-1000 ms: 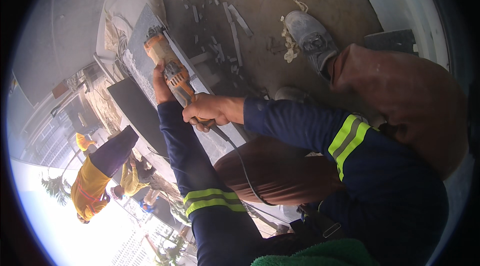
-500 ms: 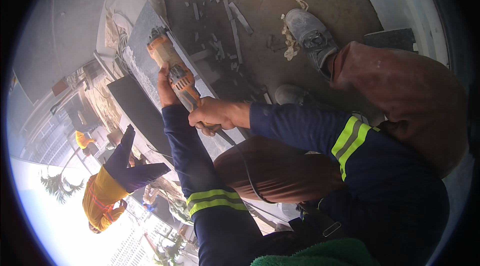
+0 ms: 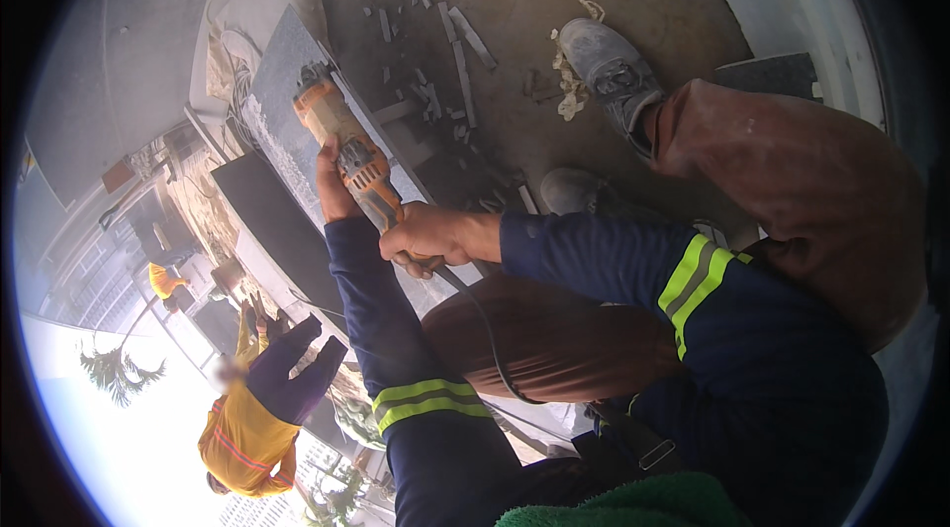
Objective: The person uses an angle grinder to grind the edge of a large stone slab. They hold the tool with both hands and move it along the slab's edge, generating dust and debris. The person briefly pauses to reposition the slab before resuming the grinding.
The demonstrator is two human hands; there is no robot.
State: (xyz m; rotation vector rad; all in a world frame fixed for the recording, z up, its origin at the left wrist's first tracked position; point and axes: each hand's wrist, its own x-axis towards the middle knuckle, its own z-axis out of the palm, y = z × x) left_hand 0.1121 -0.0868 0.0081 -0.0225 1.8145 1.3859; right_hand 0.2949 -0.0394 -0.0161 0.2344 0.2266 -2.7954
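A dusty orange angle grinder [image 3: 336,116] lies across the picture's middle left, its head over a grey slab [image 3: 287,44] coated in pale dust. My left hand [image 3: 336,183] wraps round the grinder's body from the left side. Its rear handle is in the grip of my right hand [image 3: 435,235], with fingers closed around it. From that end a dark power cord [image 3: 485,329] curves down toward my lap. The grinder's disc is hard to make out, and I cannot tell whether it touches the slab.
Cut strips and stone chips [image 3: 463,77] litter the floor right of the slab, near my dusty shoe [image 3: 609,62]. A dark board [image 3: 272,220] lies left of the slab. Two people in yellow tops are beyond it, the nearer person [image 3: 252,438] at lower left.
The grinder and both my hands have shifted slightly right and down. The nearer person in yellow has moved right and down in the picture, an arm now stretched out.
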